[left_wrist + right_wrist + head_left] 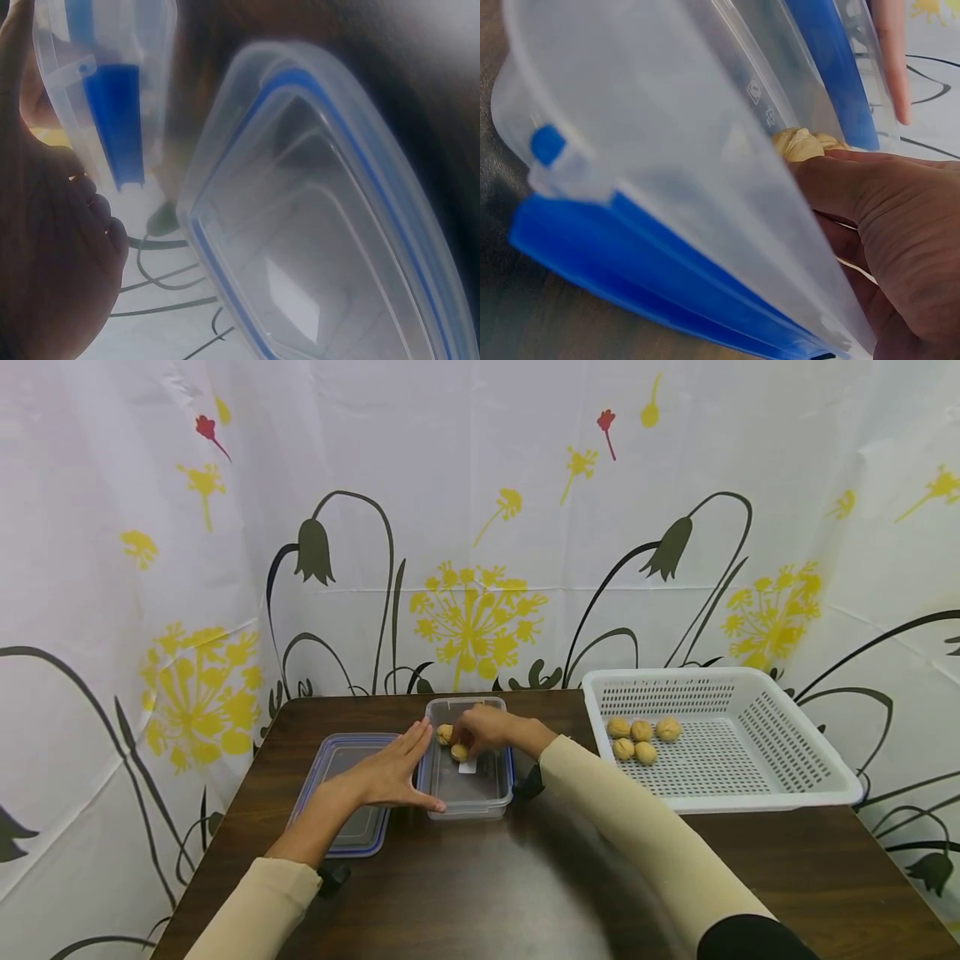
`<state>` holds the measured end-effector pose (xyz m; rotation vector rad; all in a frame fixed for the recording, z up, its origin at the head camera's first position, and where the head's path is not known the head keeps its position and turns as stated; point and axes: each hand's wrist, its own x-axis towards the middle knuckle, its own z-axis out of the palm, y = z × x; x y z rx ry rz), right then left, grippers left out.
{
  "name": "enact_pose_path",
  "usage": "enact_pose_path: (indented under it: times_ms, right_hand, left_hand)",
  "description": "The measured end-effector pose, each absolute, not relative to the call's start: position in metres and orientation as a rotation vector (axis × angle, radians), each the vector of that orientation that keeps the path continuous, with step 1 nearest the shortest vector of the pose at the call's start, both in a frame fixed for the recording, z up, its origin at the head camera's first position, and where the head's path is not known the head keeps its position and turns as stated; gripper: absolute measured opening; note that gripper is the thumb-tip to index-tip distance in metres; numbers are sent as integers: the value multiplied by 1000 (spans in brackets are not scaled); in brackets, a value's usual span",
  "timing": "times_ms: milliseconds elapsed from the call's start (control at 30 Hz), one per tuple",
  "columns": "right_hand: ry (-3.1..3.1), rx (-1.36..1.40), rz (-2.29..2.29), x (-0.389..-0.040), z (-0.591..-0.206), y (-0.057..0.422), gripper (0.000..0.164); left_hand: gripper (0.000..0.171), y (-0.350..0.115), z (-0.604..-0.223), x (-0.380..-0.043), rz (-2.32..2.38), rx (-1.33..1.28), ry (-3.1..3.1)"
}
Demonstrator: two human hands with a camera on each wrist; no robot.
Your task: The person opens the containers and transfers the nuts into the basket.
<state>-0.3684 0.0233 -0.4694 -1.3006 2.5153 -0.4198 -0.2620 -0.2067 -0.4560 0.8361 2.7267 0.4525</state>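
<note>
My right hand (486, 728) reaches down into a clear plastic food container (468, 807) and pinches a walnut (459, 752) close over its floor. Another walnut (445, 734) lies beside it at the container's far left. In the right wrist view, thumb and fingers meet at the walnut (802, 144), behind the container's clear wall with its blue clip (667, 277). My left hand (390, 772) rests along the container's left side, fingers straight, thumb spread towards the near left corner. From the left wrist, the left palm (60, 255) shows beside the container's blue clip (116, 120).
To the left lies the clear lid (360, 839) with a blue seal, partly under the left forearm. A white slatted basket (757, 802) stands at the right with several walnuts (641, 731) in its left end. A patterned curtain (480, 510) hangs behind the brown table (450, 893).
</note>
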Motion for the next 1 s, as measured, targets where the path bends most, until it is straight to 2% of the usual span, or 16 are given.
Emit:
enact_pose_path:
  times_ms: [200,533,1000]
  right_hand:
    - [2528,-1323,-394,-366,-470,23,36]
    - [2503,-1374,-411,-364,-467,21,22]
    - [2370,-1442,-508,-361,-444,29,20]
  left_hand:
    - [132,-207,-455,-261,462,836,2724]
    - [132,-208,-459,-263,460,859,2724]
    - [134,-208,-459,-264,466,827,2720]
